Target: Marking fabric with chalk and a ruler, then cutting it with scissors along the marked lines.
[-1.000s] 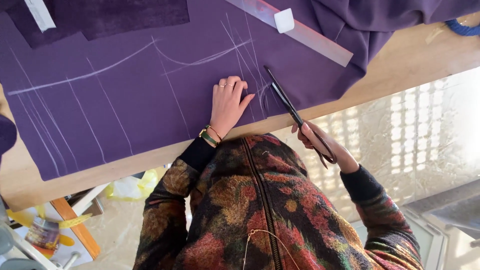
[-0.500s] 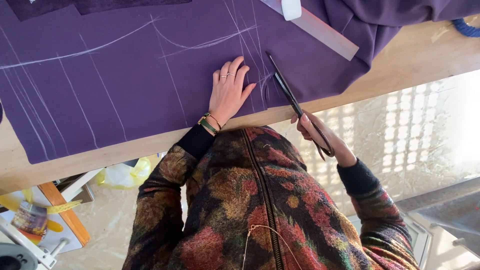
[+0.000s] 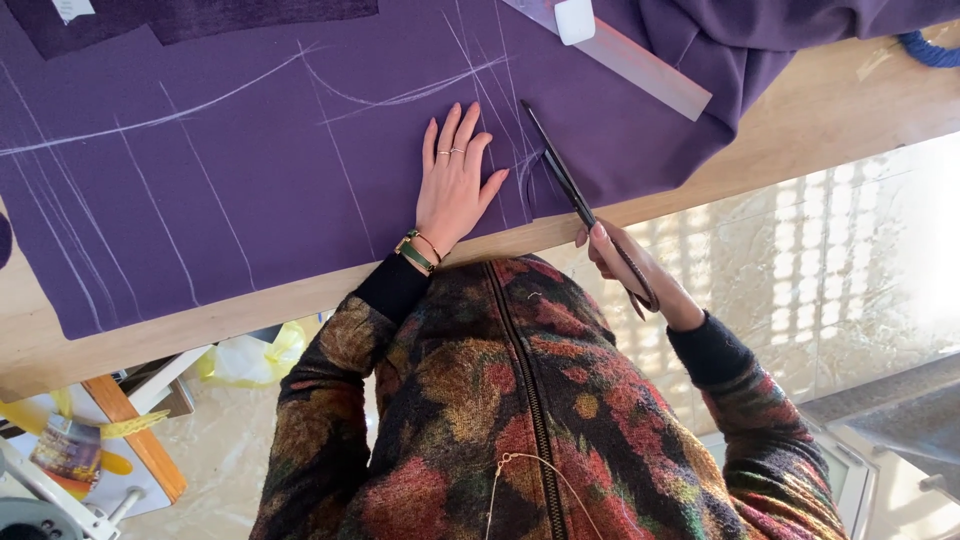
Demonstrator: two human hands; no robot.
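Note:
A large purple cloth (image 3: 250, 180) marked with white chalk lines lies spread on a wooden table (image 3: 800, 120). My left hand (image 3: 452, 185) rests flat on the cloth with its fingers spread, just left of a cut line. My right hand (image 3: 630, 268) grips the handles of long dark scissors (image 3: 560, 170) off the table's near edge. The blades point away from me into the cloth, along a chalk line beside my left hand.
A long clear ruler (image 3: 640, 65) with a white block of chalk (image 3: 574, 20) on it lies at the far side of the cloth. More purple cloth is bunched at the top right. A yellow measuring tape (image 3: 120, 425) and a yellow bag (image 3: 250, 355) sit below the table at the left.
The view has shifted a little. The scissors have moved slightly further into the cloth along the chalk line. My left hand stays flat on the cloth.

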